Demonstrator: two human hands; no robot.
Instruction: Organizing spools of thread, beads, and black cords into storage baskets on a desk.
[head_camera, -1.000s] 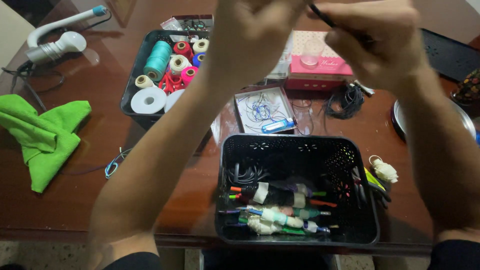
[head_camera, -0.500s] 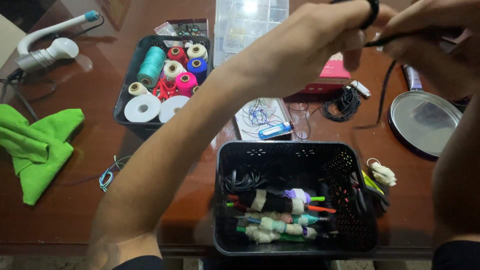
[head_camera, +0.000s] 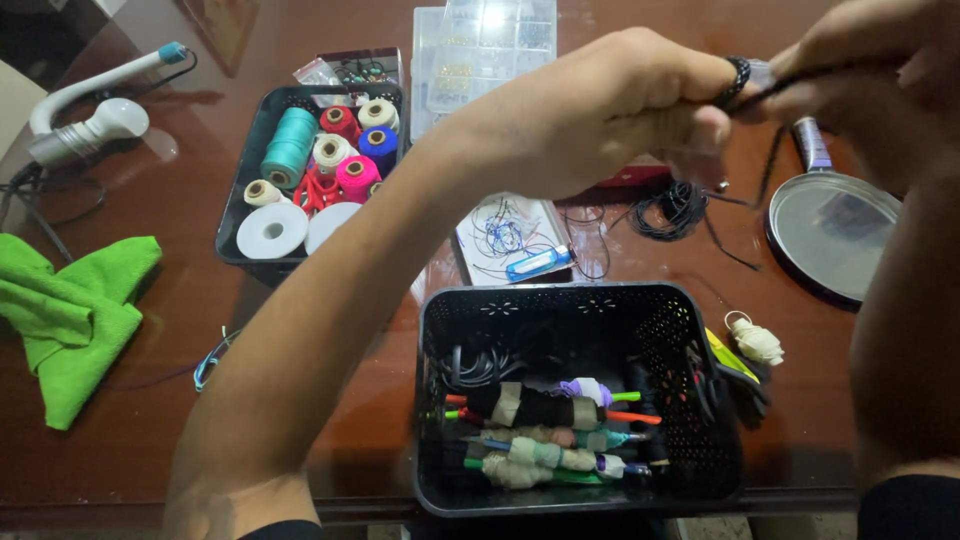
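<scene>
Both hands are raised high over the counter (head_camera: 150, 480), meeting near the top right of the view; the left hand (head_camera: 610, 110) has its fingers curled together, pinching a thin black cord (head_camera: 775, 88), and it wears a dark braided ring on one finger; the right hand (head_camera: 870, 70) is closed on the same cord from the other side, its fingertips pressed together just beside those of the left; a loose end of the cord hangs down from between the hands toward a small coil of black cord (head_camera: 672, 208) lying on the counter below; just right of that coil lies a round hand mirror (head_camera: 835, 235) with a purple handle; directly under the forearms stands a black perforated basket (head_camera: 580, 480) holding bundles of wrapped cords in several colours, with a small cream bundle (head_camera: 757, 340) lying on the counter beside its right wall; further back on the left, a second dark tray (head_camera: 235, 215) holds spools of thread in teal, pink, red, blue and cream, plus white tape rolls; a clear compartment box (head_camera: 480, 50) sits behind it; between the two containers lies a card of wire with a blue lighter-shaped object (head_camera: 538, 263); a green cloth (head_camera: 75, 310) lies at the far left edge, near a white lamp (head_camera: 85, 125).
</scene>
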